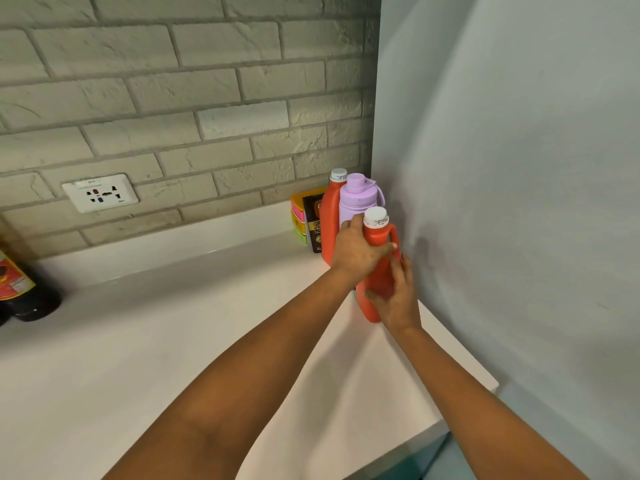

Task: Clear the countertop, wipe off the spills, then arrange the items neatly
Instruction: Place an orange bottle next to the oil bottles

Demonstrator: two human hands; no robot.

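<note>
An orange jug with a white cap [378, 237] stands upright on the white countertop [173, 341] near the right wall. My left hand [356, 251] grips its upper body just below the neck. My right hand [398, 296] wraps around its lower part from the right. Behind it stand a lilac water bottle [358, 199] and a second orange jug with a white cap [330, 216], both in the back right corner. A dark brown box [313, 220] and a stack of pink, yellow and green boxes [298, 220] sit to their left against the brick wall.
A dark sauce bottle with a red label [24, 289] stands at the far left edge. A wall socket [100, 192] is set in the brick backsplash. A grey wall [502, 202] bounds the counter on the right. The counter's front edge [460, 417] runs at the lower right.
</note>
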